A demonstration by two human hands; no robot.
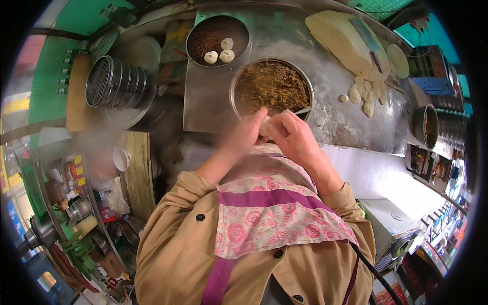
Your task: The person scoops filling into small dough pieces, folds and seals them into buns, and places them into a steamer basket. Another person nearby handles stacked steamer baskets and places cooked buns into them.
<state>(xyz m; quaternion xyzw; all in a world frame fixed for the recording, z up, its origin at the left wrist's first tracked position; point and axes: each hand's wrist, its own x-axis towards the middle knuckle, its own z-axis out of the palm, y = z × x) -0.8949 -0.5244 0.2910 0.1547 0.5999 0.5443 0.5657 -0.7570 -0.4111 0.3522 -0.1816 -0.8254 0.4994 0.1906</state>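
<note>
Close to my body, at the table's near edge, my left hand cups a white dough bun. My right hand has its fingers bent onto the bun's other side, so most of it is hidden. Just beyond both hands sits a round metal basin of dark brown chopped filling, with a utensil handle leaning at its near right rim. Farther back on the left, three shaped buns rest in a round steamer tray.
At the back right lies a large dough slab with a broad-bladed knife on it. Several dough pieces lie before it on the floured metal table. Stacked metal steamers stand left, near drifting steam. A wooden board is lower left.
</note>
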